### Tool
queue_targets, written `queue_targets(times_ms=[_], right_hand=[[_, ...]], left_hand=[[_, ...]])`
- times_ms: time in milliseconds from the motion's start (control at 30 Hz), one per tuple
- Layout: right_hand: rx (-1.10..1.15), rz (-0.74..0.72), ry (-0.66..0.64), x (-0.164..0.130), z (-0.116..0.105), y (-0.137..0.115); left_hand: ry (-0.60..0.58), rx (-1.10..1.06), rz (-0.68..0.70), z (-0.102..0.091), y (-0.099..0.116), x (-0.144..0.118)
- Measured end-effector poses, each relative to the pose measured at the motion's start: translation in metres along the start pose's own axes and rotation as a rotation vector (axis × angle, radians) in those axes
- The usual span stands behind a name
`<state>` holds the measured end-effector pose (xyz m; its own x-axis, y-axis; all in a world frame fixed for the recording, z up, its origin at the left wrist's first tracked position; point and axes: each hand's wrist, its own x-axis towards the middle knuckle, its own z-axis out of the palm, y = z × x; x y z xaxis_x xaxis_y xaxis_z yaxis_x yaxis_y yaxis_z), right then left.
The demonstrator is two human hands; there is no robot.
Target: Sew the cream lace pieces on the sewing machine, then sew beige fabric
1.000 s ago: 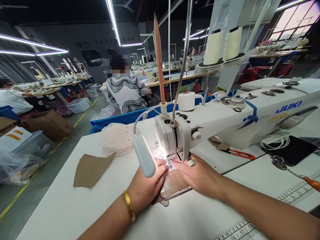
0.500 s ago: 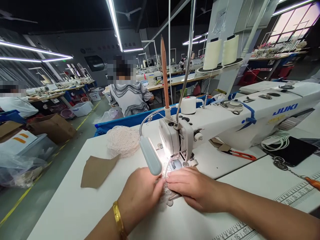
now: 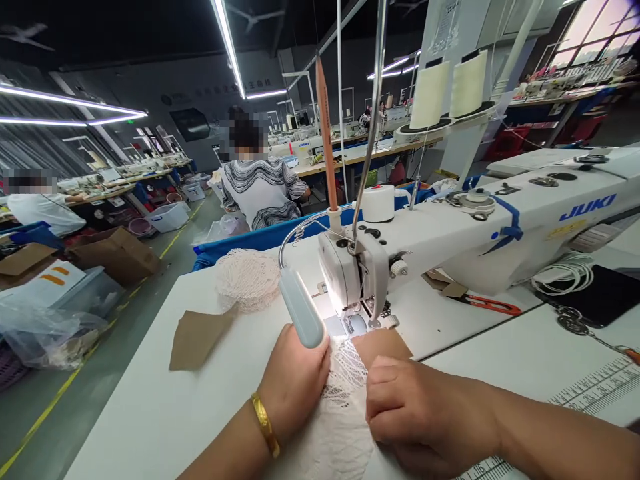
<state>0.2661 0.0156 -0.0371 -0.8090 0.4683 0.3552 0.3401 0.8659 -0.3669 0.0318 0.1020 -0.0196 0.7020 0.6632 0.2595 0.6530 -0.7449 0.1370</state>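
A person sits at a white sewing machine on a white surface, seen from a camera on their head. Both bare hands rest just in front of the machine's needle, where a small lamp on a bendy neck lights the work.

Between the hands lies a piece of white lace, spread flat and running from the needle plate back toward the person. A tan piece of fabric lies under the lace beside the needle. The left hand, with a gold bangle at the wrist, presses down on the lace's left edge, its fingers curled over the cloth; its grip reads as a loose hold, pinning more than pinching. The right hand is closed in a loose fist on the lace's right edge, fingers tucked under, so whether it pinches the cloth cannot be told.

The lace looks light, soft and floppy, open-meshed and easy to snag or stretch. It would best be held flat at its edges, with both hands close to the needle.

Left of the machine lie a second tan fabric piece and a heap of lace. Right of it are red-handled snips and a dark phone. Behind the machine, other people work at further tables.
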Motion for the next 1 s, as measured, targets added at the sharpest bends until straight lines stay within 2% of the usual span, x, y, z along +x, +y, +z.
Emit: queue_targets(times_ms=[33, 100, 200, 267, 300, 400, 633, 1000], right_hand=[[0.024, -0.002, 0.008, -0.001, 0.0, 0.0], [0.074, 0.067, 0.115, -0.003, 0.0, 0.002], [0.098, 0.385, 0.349, -0.003, -0.001, 0.007], [0.136, 0.58, 0.398, -0.002, -0.002, 0.011], [0.165, 0.625, 0.4, 0.0, -0.002, 0.013], [0.194, 0.599, 0.441, 0.004, 0.001, 0.015], [0.023, 0.469, 0.542, 0.005, 0.01, 0.016], [-0.047, 0.417, 0.572, 0.005, 0.009, 0.017]], left_hand=[[0.007, -0.026, 0.004, 0.003, 0.002, 0.0], [0.035, -0.137, 0.003, 0.005, 0.005, -0.001], [0.096, -0.333, 0.02, 0.001, 0.009, -0.001], [0.16, -0.411, 0.073, -0.003, 0.013, -0.002], [0.192, -0.429, 0.106, -0.004, 0.015, -0.002], [0.244, -0.392, 0.186, -0.003, 0.023, -0.003], [0.408, -0.091, 0.264, 0.011, 0.029, 0.0], [0.472, -0.128, 0.361, 0.006, 0.027, 0.002]])
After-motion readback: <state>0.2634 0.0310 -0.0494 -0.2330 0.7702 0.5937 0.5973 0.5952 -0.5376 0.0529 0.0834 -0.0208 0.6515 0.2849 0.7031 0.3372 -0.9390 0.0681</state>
